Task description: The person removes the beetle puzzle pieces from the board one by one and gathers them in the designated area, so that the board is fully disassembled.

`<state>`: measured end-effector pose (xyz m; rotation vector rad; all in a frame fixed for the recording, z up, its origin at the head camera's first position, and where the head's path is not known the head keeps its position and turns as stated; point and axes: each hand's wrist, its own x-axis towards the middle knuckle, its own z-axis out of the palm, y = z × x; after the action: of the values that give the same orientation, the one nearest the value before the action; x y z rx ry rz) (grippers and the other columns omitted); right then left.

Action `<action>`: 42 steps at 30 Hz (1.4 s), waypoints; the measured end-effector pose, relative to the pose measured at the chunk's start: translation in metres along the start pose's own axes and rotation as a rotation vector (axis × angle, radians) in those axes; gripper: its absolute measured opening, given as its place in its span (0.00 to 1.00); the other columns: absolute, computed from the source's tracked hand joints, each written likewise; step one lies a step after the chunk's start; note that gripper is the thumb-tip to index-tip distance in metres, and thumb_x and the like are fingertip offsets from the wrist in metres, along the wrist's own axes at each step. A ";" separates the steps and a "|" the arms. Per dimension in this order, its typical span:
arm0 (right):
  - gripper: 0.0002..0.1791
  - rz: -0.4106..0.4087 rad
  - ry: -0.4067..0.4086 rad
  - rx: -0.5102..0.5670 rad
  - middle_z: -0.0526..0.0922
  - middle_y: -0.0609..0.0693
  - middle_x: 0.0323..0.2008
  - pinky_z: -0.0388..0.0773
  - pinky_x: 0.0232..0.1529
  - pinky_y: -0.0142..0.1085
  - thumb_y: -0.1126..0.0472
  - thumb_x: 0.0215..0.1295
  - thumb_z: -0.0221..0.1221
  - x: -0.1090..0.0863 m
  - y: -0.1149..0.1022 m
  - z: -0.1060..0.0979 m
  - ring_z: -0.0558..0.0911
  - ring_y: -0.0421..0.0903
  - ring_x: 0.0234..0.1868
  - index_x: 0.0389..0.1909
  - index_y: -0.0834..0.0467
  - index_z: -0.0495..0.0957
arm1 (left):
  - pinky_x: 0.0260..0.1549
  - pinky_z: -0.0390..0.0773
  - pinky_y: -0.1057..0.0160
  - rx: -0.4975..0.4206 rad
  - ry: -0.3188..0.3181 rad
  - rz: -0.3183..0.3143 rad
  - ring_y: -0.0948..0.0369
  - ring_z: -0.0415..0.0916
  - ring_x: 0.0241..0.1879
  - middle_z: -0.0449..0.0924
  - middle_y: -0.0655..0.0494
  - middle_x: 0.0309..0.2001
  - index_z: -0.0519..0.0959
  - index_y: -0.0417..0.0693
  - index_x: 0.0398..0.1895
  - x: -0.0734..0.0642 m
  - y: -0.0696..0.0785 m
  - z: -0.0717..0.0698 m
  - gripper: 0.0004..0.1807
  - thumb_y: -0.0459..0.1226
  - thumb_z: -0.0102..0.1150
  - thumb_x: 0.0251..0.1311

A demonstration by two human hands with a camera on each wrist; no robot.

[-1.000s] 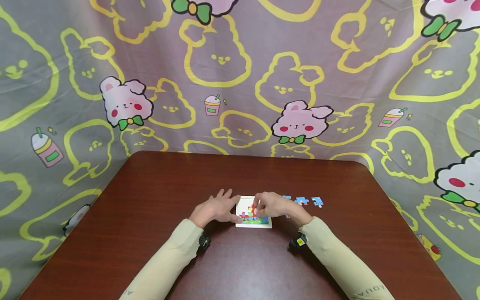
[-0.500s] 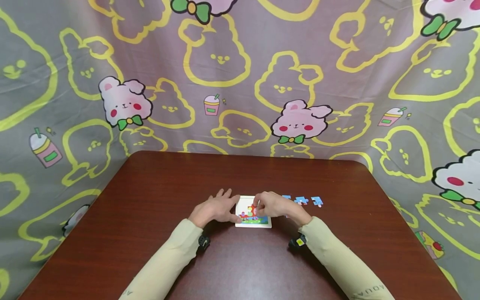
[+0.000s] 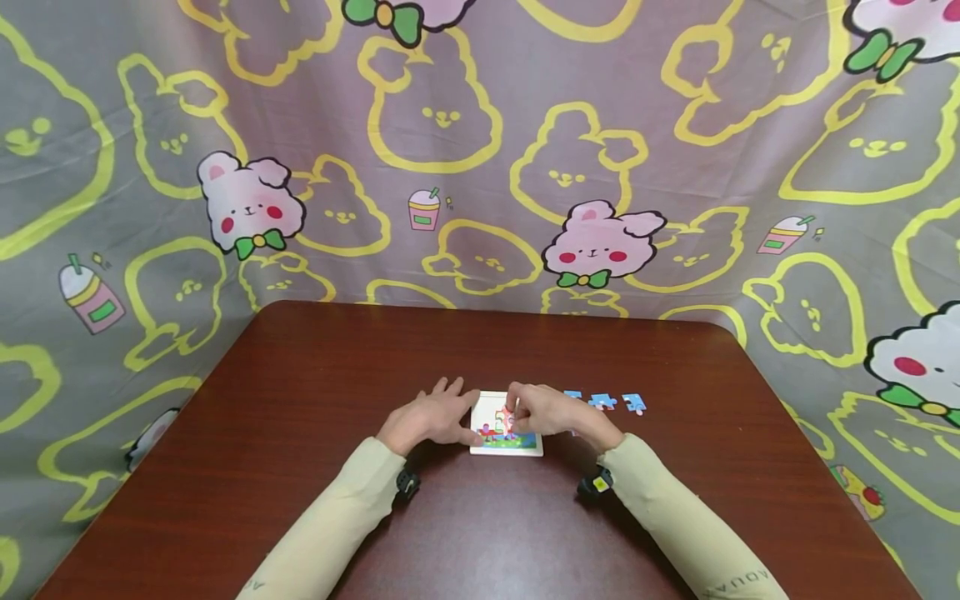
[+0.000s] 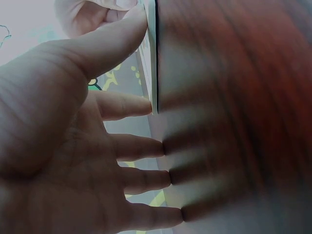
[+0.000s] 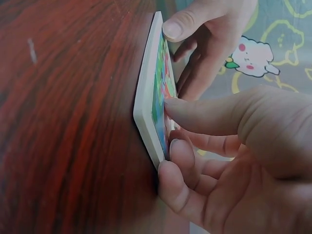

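Note:
A white puzzle tray (image 3: 487, 407) lies on the table with a jigsaw picture partly laid in it, green and blue along its near side. My left hand (image 3: 435, 415) spreads its fingers at the tray's left side; its thumb rests on the rim, as the left wrist view shows. Over the tray's right half, my right hand (image 3: 545, 408) pinches a reddish jigsaw piece (image 3: 501, 421) against the picture. In the right wrist view its thumb (image 5: 180, 112) presses at the picture and its lower fingertips sit by the tray's edge. Much of the piece is hidden by the fingers.
Loose blue jigsaw pieces (image 3: 602, 402) lie on the table to the right of the tray, some partly behind the right hand. The brown table (image 3: 360, 358) stretches around the tray. A patterned curtain (image 3: 465, 192) hangs behind it.
Both hands stay almost in place. The red piece under my right fingers now looks paler, with a shine on it.

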<state>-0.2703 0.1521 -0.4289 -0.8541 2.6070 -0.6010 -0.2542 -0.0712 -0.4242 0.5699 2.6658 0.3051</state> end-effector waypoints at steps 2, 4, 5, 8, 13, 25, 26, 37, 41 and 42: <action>0.12 -0.008 0.009 -0.001 0.84 0.44 0.29 0.74 0.35 0.31 0.64 0.61 0.65 0.000 0.000 0.000 0.78 0.36 0.30 0.41 0.57 0.73 | 0.70 0.52 0.34 -0.001 0.000 -0.001 0.40 0.40 0.78 0.45 0.41 0.78 0.55 0.55 0.77 -0.001 0.000 0.000 0.47 0.61 0.61 0.58; 0.12 -0.020 0.021 -0.010 0.84 0.44 0.30 0.75 0.36 0.32 0.64 0.60 0.66 0.000 0.001 0.001 0.79 0.37 0.31 0.40 0.57 0.73 | 0.70 0.52 0.34 0.000 0.002 -0.001 0.40 0.40 0.78 0.45 0.41 0.78 0.55 0.55 0.77 -0.001 0.001 0.000 0.47 0.60 0.61 0.58; 0.12 -0.030 0.030 -0.017 0.84 0.45 0.31 0.75 0.36 0.32 0.64 0.59 0.66 0.000 0.001 0.001 0.79 0.37 0.32 0.39 0.57 0.73 | 0.70 0.52 0.34 -0.001 0.003 0.000 0.40 0.40 0.77 0.45 0.41 0.78 0.56 0.55 0.77 -0.001 0.001 0.000 0.47 0.60 0.61 0.58; 0.12 -0.067 0.056 -0.032 0.83 0.46 0.31 0.76 0.36 0.32 0.65 0.58 0.67 0.000 0.002 0.002 0.79 0.38 0.33 0.37 0.57 0.72 | 0.69 0.52 0.34 -0.003 0.003 0.000 0.40 0.40 0.78 0.45 0.41 0.78 0.56 0.55 0.77 -0.001 0.002 0.000 0.47 0.60 0.62 0.58; 0.12 -0.085 0.076 -0.012 0.82 0.45 0.31 0.75 0.35 0.32 0.65 0.60 0.66 0.000 0.000 0.003 0.79 0.38 0.33 0.38 0.56 0.72 | 0.69 0.52 0.34 -0.006 0.003 0.001 0.40 0.40 0.77 0.46 0.41 0.78 0.56 0.55 0.77 -0.001 0.001 0.000 0.47 0.60 0.62 0.58; 0.06 -0.120 0.158 0.061 0.79 0.43 0.30 0.72 0.27 0.30 0.63 0.64 0.63 0.005 -0.004 0.006 0.75 0.38 0.26 0.36 0.52 0.75 | 0.69 0.52 0.34 -0.004 0.003 0.006 0.40 0.40 0.77 0.46 0.41 0.78 0.57 0.55 0.77 0.000 0.001 0.001 0.46 0.60 0.62 0.58; 0.06 -0.124 0.164 0.062 0.79 0.42 0.30 0.72 0.28 0.30 0.63 0.64 0.63 0.005 -0.004 0.006 0.75 0.38 0.26 0.36 0.52 0.75 | 0.69 0.52 0.34 -0.005 -0.001 0.004 0.40 0.40 0.77 0.46 0.41 0.78 0.57 0.55 0.77 0.000 0.001 0.001 0.46 0.60 0.61 0.58; 0.09 -0.096 0.143 0.224 0.83 0.49 0.31 0.80 0.23 0.37 0.62 0.66 0.62 -0.013 0.013 -0.013 0.80 0.48 0.21 0.45 0.54 0.75 | 0.70 0.52 0.35 0.008 0.000 -0.011 0.41 0.40 0.78 0.46 0.42 0.78 0.56 0.55 0.77 0.001 0.001 0.001 0.47 0.61 0.61 0.58; 0.09 -0.067 0.124 0.288 0.84 0.53 0.31 0.81 0.25 0.46 0.62 0.66 0.62 -0.022 0.020 -0.019 0.81 0.56 0.22 0.45 0.55 0.76 | 0.70 0.51 0.34 0.007 -0.001 -0.004 0.40 0.40 0.78 0.45 0.41 0.78 0.56 0.55 0.77 0.001 0.001 0.000 0.47 0.61 0.61 0.59; 0.09 -0.060 0.126 0.295 0.84 0.53 0.31 0.82 0.26 0.46 0.62 0.66 0.62 -0.023 0.023 -0.020 0.81 0.56 0.23 0.45 0.55 0.76 | 0.70 0.51 0.34 0.006 -0.002 -0.001 0.40 0.39 0.78 0.45 0.41 0.78 0.56 0.55 0.77 0.001 0.001 0.000 0.47 0.61 0.61 0.59</action>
<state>-0.2720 0.1890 -0.4186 -0.8238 2.5189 -1.0557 -0.2545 -0.0703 -0.4241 0.5701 2.6653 0.2965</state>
